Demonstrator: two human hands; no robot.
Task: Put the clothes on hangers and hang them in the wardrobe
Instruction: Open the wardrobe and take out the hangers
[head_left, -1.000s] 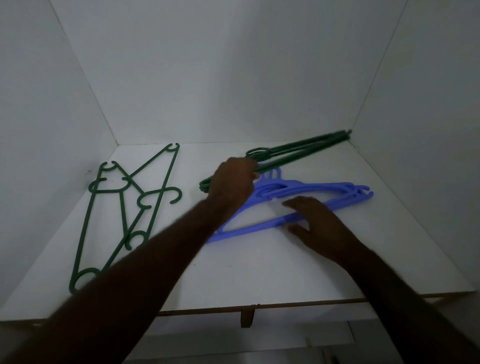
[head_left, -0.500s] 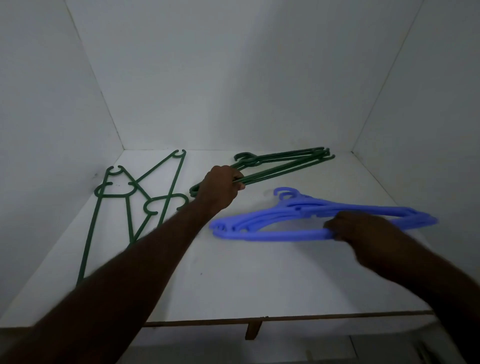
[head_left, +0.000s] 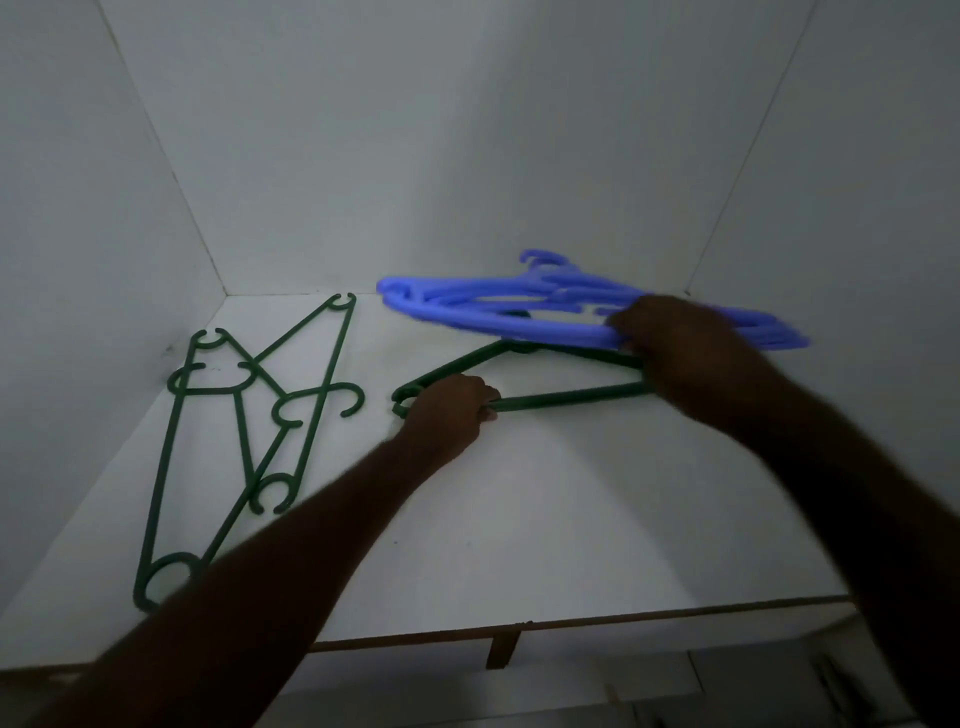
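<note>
A stack of blue plastic hangers (head_left: 493, 306) hangs lifted above the white wardrobe shelf (head_left: 519, 519), toward the back right. My right hand (head_left: 680, 343) grips their lower bar. Under them a bundle of dark green hangers (head_left: 566, 399) lies on the shelf. My left hand (head_left: 452, 410) grips its left corner, fingers curled round the bar. No clothes are in view.
More green hangers (head_left: 244, 431) lie spread flat on the left part of the shelf, near the left wall (head_left: 78, 260). The shelf's brown front edge (head_left: 571, 623) runs below my arms. White walls close the back and both sides.
My right hand has lifted the blue hangers up and toward the back right. The green bundle in my left hand has turned and now lies under the blue ones.
</note>
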